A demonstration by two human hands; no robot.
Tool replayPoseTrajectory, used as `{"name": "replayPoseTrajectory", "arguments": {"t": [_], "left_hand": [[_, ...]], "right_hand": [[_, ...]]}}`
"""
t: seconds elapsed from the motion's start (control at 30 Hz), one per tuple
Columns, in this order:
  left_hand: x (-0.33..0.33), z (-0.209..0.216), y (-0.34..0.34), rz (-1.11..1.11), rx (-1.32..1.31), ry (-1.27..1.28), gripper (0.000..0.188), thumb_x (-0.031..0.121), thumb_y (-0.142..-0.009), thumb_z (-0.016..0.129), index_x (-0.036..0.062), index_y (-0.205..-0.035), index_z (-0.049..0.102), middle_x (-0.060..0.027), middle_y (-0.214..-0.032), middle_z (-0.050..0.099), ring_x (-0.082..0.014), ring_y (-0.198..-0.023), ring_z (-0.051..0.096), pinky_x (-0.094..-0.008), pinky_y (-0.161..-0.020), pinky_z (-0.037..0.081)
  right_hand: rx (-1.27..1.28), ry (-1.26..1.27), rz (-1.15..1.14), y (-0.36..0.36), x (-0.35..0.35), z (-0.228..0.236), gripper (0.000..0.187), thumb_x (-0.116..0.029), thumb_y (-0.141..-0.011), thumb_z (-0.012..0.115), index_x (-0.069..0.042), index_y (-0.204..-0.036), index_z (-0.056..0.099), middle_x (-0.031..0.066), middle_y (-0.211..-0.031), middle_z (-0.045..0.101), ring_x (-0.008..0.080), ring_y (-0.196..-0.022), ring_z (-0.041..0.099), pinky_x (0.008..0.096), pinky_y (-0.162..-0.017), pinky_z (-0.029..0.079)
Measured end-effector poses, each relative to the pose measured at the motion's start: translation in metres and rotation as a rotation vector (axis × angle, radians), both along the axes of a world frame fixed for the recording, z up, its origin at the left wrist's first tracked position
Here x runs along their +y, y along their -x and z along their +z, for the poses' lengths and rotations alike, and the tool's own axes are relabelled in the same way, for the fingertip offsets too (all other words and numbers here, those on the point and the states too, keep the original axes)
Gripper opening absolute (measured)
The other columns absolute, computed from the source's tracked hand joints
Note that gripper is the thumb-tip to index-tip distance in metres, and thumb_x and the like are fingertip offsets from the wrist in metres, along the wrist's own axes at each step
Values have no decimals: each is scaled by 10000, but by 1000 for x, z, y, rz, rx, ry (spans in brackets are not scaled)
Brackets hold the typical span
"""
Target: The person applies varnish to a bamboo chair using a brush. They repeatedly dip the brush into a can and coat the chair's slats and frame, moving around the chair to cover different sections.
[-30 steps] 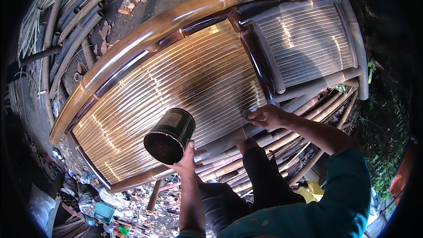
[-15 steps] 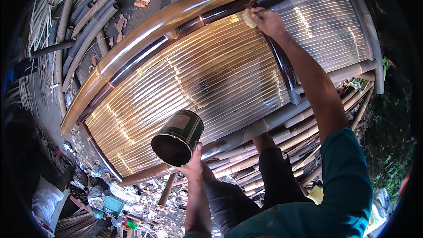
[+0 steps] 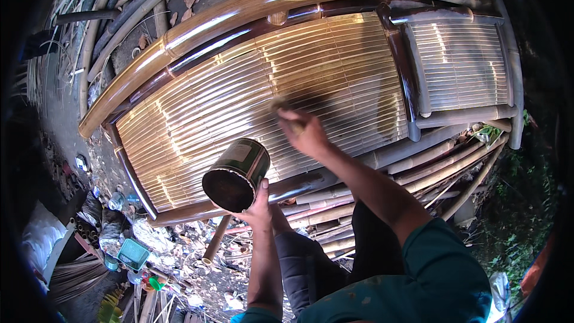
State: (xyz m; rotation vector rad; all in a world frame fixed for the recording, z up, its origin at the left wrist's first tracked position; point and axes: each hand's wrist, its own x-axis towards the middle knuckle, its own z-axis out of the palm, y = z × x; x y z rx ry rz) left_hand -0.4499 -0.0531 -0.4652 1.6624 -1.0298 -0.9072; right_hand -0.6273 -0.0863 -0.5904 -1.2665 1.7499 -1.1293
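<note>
My left hand [image 3: 256, 208] holds a dark green metal can [image 3: 244, 157] from beneath and the side. The can is tilted, its open mouth toward me and dark inside. My right hand [image 3: 305, 136] is closed round a paintbrush [image 3: 278, 106], whose head is blurred by motion. Under both hands lies a bamboo bench panel [image 3: 203, 125] of narrow glossy slats. The brush is over the middle of these slats; whether it touches them I cannot tell. A shadow falls beside it. A thick shiny bamboo pole [image 3: 239, 18] curves along the panel's far side.
A smaller slatted section [image 3: 460, 66] adjoins on the right, past a dark crosspiece [image 3: 404, 72]. Stacked bamboo poles [image 3: 418, 173] lie on the near side, more poles [image 3: 143, 15] at the far left. A green plastic basket [image 3: 133, 255] and litter cover the ground at lower left.
My right hand has brought the brush from the dark far pole down and left to the middle of the slats. The can stays in my left hand. The whole view has shifted somewhat.
</note>
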Motion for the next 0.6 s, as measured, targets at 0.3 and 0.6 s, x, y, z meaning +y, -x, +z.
{"name": "replayPoseTrajectory", "arguments": {"t": [0.3,0.6], "left_hand": [[3,-3,-97,33,-202,-148,602,151,-804,855,-103,-1252,544,-198,-1201,637,-273,-1037,638,-412,-956,513],[-10,18,-171,100,0,-131,561,97,-847,805,-99,-1298,534,-206,-1242,633,-276,-1076,638,-414,-957,528]], "right_hand": [[-49,30,-570,132,-3,-22,315,-203,-967,698,-9,-1215,673,150,-1061,746,166,-948,714,303,-788,581],[-95,-112,-13,-218,-168,-13,158,-202,-961,647,-102,-1083,656,155,-937,712,249,-831,726,392,-688,605]]}}
